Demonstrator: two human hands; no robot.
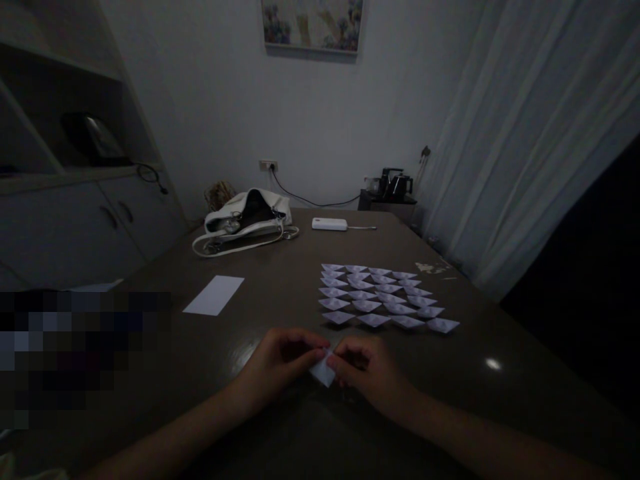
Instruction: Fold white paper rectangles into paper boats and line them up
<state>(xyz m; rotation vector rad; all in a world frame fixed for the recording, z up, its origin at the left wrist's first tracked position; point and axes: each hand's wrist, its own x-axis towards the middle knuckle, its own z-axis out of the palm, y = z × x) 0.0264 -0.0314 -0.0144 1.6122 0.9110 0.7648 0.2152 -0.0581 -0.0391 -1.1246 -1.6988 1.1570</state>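
A small piece of folded white paper (pixel 324 373) is pinched between my two hands, just above the near part of the table. My left hand (pixel 286 359) grips its upper left edge between thumb and fingers. From the other side, my right hand (pixel 367 367) holds the right edge the same way. The fingers cover part of the folds. Beyond my right hand stand several white paper boats (pixel 375 293), set out in neat rows. A flat white sheet of paper (pixel 215 295) lies farther off to the left.
On the brown table (pixel 280 280) a white handbag (pixel 250 220) lies at the far left, with a white power bank (pixel 329 225) and short cable to its right. A black kettle (pixel 395 185) stands past the far edge. A pale curtain (pixel 500 147) hangs at the right.
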